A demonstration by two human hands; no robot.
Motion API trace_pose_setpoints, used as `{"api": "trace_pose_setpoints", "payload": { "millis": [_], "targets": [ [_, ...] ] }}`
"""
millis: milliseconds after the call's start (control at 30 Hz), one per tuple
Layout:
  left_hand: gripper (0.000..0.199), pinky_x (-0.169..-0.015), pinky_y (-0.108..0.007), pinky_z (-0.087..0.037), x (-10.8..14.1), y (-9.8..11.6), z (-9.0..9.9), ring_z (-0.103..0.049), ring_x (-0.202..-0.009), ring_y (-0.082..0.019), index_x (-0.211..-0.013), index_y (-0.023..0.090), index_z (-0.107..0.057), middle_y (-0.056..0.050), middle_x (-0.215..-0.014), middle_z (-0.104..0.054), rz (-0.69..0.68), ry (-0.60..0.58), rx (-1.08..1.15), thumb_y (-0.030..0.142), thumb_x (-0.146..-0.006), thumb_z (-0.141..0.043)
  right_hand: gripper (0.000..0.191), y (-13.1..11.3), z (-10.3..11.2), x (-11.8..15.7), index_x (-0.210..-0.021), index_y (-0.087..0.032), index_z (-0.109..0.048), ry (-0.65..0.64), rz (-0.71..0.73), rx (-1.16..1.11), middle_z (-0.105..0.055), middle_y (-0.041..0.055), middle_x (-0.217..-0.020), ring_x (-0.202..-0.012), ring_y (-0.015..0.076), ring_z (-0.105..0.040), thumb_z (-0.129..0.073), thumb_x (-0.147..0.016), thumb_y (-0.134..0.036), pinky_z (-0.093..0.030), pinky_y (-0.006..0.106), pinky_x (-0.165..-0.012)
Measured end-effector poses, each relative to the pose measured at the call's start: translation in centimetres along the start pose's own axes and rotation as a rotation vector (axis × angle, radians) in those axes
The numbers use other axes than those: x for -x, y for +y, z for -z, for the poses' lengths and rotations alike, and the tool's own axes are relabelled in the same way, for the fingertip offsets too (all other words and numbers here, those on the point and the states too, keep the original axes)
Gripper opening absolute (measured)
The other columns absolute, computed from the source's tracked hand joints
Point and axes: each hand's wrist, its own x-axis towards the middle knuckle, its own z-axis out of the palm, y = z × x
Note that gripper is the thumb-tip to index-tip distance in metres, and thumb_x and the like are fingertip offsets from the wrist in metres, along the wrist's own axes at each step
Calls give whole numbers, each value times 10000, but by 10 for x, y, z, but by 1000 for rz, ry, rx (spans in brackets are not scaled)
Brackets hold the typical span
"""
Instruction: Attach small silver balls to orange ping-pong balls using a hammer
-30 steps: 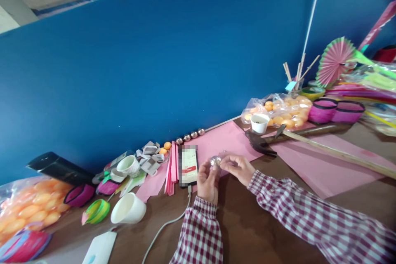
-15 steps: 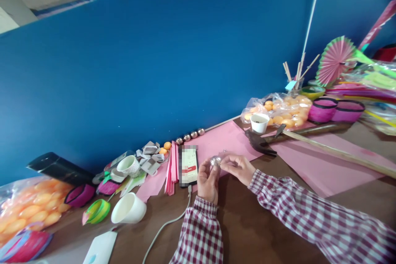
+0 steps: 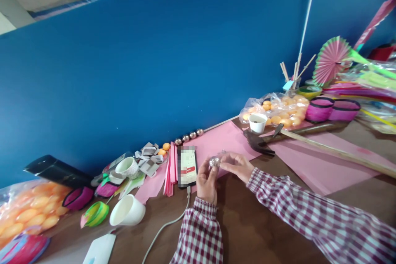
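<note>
A shiny silver ball [image 3: 214,161] is gripped between the thumb and fingers of my left hand [image 3: 207,183], just above the table. My right hand [image 3: 238,166] is closed in a pinch at the ball's right side; whatever lies between its fingertips is too small to make out. Beyond the fingers, a few tiny shiny bits rest on a pink paper sheet [image 3: 230,137]. Left of my hands lies a phone [image 3: 187,167] with its screen lit. Several similar silver balls [image 3: 185,137] stand in a row by the wall.
Right of my hands lie a hammer [image 3: 260,142] and a second wooden-handled tool [image 3: 324,146]. A white cup [image 3: 258,123] stands before a bag of orange balls [image 3: 286,109]. Leftward are a tipped white cup [image 3: 127,210], a white cable [image 3: 163,225] and grey pieces [image 3: 150,159].
The view has shifted slightly. My left hand still holds the silver ball, and my right fingertips stay pinched beside it with hardly any movement.
</note>
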Motion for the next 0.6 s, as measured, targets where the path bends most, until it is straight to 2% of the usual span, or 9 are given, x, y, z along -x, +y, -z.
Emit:
{"api": "trace_pose_setpoints", "payload": {
  "millis": [167, 600],
  "targets": [
    [404, -936, -338, -329, -2, -3, 4, -494, -1052, -192, -1073, 194, -538, -64, -1074, -588, 21, 19, -34, 205, -676, -617, 340, 2, 0, -2, -905, -155, -597, -1, 6, 23, -634, 67, -961, -916, 195, -576, -664, -608, -308, -440, 366, -839],
    [440, -930, -345, -342, -2, -5, 4, -498, -1052, -200, -1102, 185, -526, -71, -1061, -601, 47, 41, -82, 224, -673, -619, 334, -4, -2, 2, -931, -156, -621, 58, -17, 143, -651, 57, -939, -935, 201, -570, -647, -627, -292, -422, 379, -876]
  ]
}}
